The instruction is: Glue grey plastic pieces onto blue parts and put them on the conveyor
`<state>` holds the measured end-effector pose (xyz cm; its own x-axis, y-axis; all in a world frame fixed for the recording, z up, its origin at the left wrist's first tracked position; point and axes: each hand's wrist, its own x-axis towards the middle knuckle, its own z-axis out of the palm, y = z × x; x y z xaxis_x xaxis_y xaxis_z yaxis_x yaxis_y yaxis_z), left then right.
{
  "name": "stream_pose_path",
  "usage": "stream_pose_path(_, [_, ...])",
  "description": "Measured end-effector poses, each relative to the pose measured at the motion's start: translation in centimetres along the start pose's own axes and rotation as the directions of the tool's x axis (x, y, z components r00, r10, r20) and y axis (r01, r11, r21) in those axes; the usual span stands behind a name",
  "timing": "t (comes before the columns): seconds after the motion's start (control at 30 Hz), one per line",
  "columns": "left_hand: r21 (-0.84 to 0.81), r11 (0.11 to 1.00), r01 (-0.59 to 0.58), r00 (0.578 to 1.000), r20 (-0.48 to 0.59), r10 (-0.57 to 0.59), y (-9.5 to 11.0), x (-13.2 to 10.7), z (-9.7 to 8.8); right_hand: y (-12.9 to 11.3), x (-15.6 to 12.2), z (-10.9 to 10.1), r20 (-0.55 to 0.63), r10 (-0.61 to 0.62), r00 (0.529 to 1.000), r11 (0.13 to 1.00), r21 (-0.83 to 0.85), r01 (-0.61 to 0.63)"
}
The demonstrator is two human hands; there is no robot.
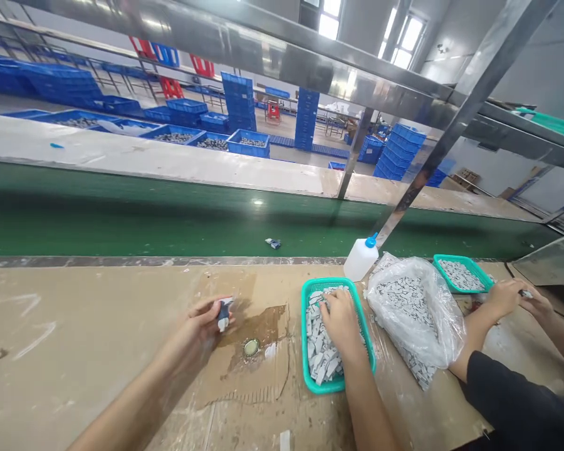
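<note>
fingers of my left hand (pixel 205 324) pinch a small blue-and-white part (pixel 224 313) above the cardboard (pixel 258 377); my right hand (pixel 341 321) rests on grey pieces (pixel 320 362) in the teal basket (pixel 305 369), and i cannot tell its grip.

Green conveyor belt (pixel 169 219), white bottle (pixel 360 260)

The right grip (pixel 342 319) has fingertips buried among grey pieces (pixel 319 360) in the green basket (pixel 303 338); left of it, the left grip (pixel 205 321) half covers a small part (pixel 224 311).
</note>
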<state>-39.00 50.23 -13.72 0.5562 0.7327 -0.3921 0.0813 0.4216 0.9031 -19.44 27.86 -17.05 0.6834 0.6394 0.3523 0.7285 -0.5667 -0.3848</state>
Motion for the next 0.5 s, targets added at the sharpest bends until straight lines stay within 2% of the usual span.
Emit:
stream_pose_path(0.03, [0.193,0.975,-0.111,0.994,0.037,0.106,0.8,1.1,0.1,-0.1,0.0,0.0,0.016,0.005,1.0,1.0,-0.004,-0.005])
stream_pose_path(0.1, [0.506,0.809,-0.3,0.952,0.109,0.285,3.0,4.1,0.4,-0.3,0.1,-0.2,0.051,0.014,0.999,1.0,-0.007,-0.013])
stream_pose_path(0.17, [0.635,0.682,-0.363,0.918,0.119,0.378,5.3,7.5,0.8,-0.5,0.1,-0.4,0.087,0.02,0.996,1.0,-0.001,-0.02])
stream_pose_path(0.23, [0.702,0.628,-0.337,0.899,0.041,0.436,7.1,10.7,1.5,-0.7,0.1,-0.8,0.126,0.018,0.992,1.0,0.013,-0.02])
stream_pose_path(0.3, [0.693,0.654,-0.305,0.902,-0.011,0.432,8.0,13.0,2.7,-0.9,0.0,-1.3,0.171,-0.003,0.985,0.999,0.044,-0.005])
stream_pose_path(0.4, [0.697,0.664,-0.271,0.916,-0.025,0.4,8.0,14.3,4.7,-1.2,0.0,-2.1,0.24,-0.062,0.969,0.993,0.109,0.037])
stream_pose_path(0.43, [0.744,0.62,-0.25,0.917,-0.022,0.398,7.8,14.4,5.1,-1.2,0.0,-2.4,0.261,-0.08,0.962,0.991,0.127,0.048])
stream_pose_path(0.5, [0.866,0.439,-0.242,0.899,0.029,0.437,7.5,14.6,5.7,-1.2,0.0,-2.8,0.311,-0.106,0.945,0.985,0.163,0.057])
